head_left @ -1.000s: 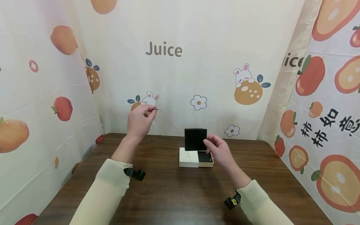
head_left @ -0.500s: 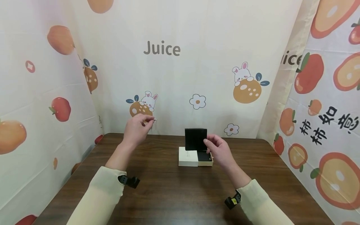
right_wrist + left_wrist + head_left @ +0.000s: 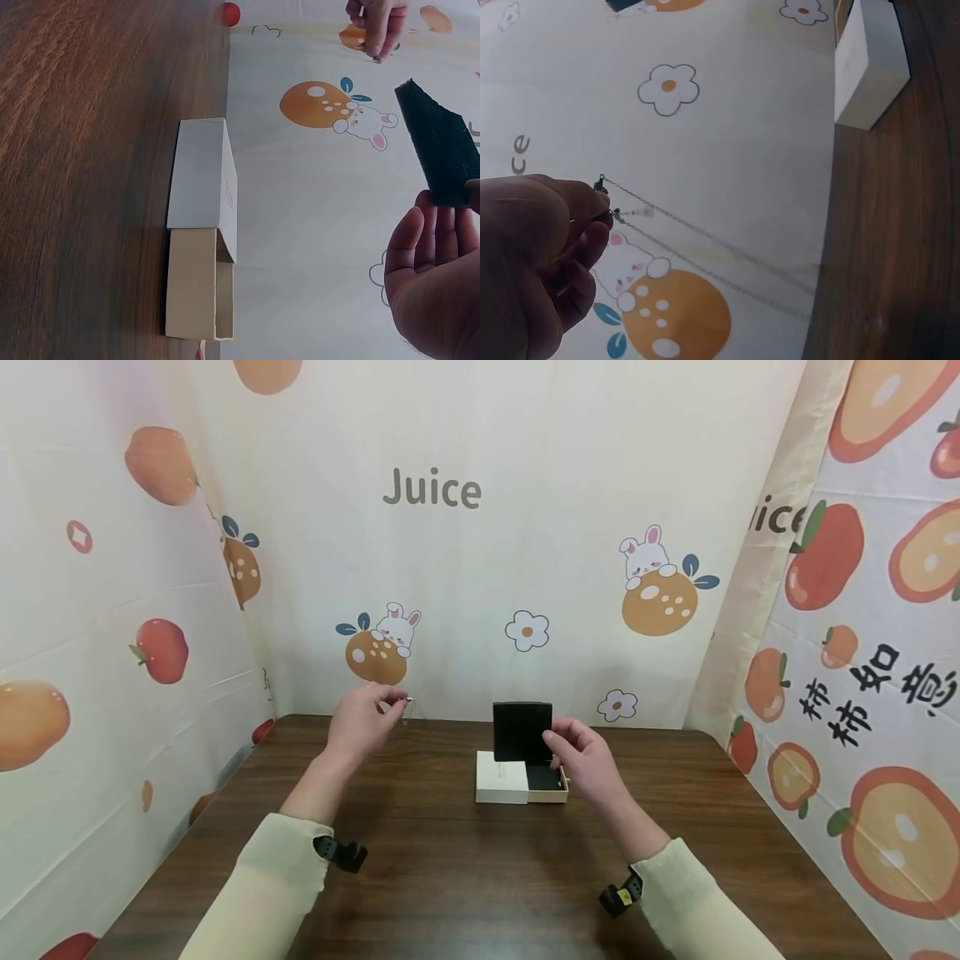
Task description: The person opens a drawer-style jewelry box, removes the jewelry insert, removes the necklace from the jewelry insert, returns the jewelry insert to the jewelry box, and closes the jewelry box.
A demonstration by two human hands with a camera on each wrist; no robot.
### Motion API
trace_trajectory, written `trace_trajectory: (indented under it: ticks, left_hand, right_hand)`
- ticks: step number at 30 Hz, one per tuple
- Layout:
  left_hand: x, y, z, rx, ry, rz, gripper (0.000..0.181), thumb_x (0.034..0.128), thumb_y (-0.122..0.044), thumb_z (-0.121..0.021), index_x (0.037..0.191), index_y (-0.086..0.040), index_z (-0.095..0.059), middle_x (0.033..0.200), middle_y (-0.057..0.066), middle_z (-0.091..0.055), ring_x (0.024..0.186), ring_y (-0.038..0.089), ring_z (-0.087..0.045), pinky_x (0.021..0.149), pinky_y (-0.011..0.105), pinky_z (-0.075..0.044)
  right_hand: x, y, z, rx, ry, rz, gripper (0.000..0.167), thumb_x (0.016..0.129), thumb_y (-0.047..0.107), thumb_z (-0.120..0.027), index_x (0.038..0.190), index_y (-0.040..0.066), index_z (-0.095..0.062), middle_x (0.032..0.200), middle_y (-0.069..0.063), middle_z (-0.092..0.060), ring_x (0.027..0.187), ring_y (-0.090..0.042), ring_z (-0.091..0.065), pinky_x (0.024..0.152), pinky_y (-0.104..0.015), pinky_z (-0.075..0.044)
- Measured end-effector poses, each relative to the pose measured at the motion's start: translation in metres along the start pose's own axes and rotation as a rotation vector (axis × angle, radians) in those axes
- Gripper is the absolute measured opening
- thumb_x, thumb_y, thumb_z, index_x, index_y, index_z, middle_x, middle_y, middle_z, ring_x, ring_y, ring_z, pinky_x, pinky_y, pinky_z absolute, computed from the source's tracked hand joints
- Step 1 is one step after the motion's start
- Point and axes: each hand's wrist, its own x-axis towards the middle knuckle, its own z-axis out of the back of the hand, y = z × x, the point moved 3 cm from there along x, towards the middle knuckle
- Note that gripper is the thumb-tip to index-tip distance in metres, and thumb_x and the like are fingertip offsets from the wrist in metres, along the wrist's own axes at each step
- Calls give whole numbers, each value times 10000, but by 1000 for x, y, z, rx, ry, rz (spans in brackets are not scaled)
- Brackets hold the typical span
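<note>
Left hand point(image 3: 362, 720): held out before the printed curtain point(image 3: 457, 560), close to the far edge of the wooden table point(image 3: 450, 877), well to the left of the box point(image 3: 502, 789).
Left forearm: sloping up and forward from the lower left, with a pale sleeve point(image 3: 258, 881) short of the wrist and a small black wrist camera point(image 3: 347, 855) strapped on.
Left fingers: thumb and index brought together at the tips, pinching a fine chain; others curled in underneath.
Fine chain point(image 3: 652, 205): caught near its ends, hanging from the fingertips in two separate strands; too faint lower down to follow.
Right hand point(image 3: 588, 764): poised by the box's right end, forearm angling in from the lower right.
Right fingers: closed lightly on a black square, with the thumb on its near face and the others behind its right edge.
Black square point(image 3: 522, 732): held upright above the box, flat face turned toward the head camera.
Box: resting on the table, with a white cover on the left and a tan drawer point(image 3: 193, 285) partly out to the right, dark inside.
</note>
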Motion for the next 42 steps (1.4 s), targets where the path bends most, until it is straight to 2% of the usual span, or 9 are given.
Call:
trace_trajectory:
  ticks: [13,21,30,36,42]
  left_hand:
    - [-10,23,-4,29,95,89,191,1056,-133,-739,1188,-24,-822,1150,181,-803,1029,352,-739,943,548,-644]
    - [-16,40,-17,34,224,157,205,1065,-155,-734,1218,-40,-809,1157,174,-798,1012,322,-707,995,540,-638]
    - [-24,59,-37,41,367,205,205,1084,-155,-691,1199,-31,-805,1117,142,-790,957,264,-677,947,500,-627]
    - [-32,69,-54,69,476,216,169,1080,-136,-678,1135,-44,-809,1025,87,-771,883,216,-651,847,433,-615]
    - [-39,77,-70,120,524,201,149,1073,-133,-677,1071,-74,-814,988,47,-767,858,184,-647,829,432,-603]
  right_hand:
    - [0,1,0,-2,-7,-4,314,1129,254,-636,1298,-11,-643,1001,-15,-605,825,-150,-631,766,-239,-559]
    - [1,3,1,10,-3,5,320,1128,261,-642,1301,-9,-646,1011,-20,-608,832,-155,-626,803,-251,-578]
    - [1,4,2,10,-4,3,315,1125,253,-646,1304,-7,-645,1018,-34,-602,834,-165,-620,816,-250,-582]
    - [1,3,2,5,-1,5,309,1126,246,-646,1305,-5,-648,1033,-33,-621,838,-164,-621,805,-239,-580]
    - [1,2,1,2,-5,4,303,1125,233,-645,1302,-13,-644,1010,-19,-613,831,-158,-618,808,-251,-580]
